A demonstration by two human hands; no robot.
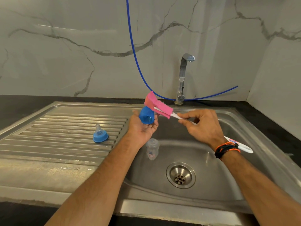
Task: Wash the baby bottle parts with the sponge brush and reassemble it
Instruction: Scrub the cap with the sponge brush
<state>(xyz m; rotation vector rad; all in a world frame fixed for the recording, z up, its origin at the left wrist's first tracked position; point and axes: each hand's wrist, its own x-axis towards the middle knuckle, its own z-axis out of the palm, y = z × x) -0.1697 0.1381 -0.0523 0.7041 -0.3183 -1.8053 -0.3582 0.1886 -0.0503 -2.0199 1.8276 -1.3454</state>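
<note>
Hands first. Left hand (143, 126) is lying palm up over the sink's left edge, its fingers curling around a blue bottle cap (146, 117) and holding it with the open mouth facing the camera. Right hand (202, 123) is pinching the white handle (177, 116) of a sponge brush, thumb and fingertips closing on the shaft just behind the pink sponge head (158, 106); the handle's far end is sticking out past the wrist, beside an orange and black thread wristband (226, 150). Sponge head is pressing against the top rear of the cap.

Clear bottle body (152, 149) is standing upright in the steel sink basin (211, 168), below the left hand and near the basin's left wall, up and to the left of the drain (180, 175). Blue collar with clear teat (100, 134) is sitting upright on the ribbed drainboard (57, 132), well apart from both hands.

Chrome tap (183, 79) is rising behind the basin. Blue hose (138, 66) is hanging down the marble wall and curving past the tap base.
</note>
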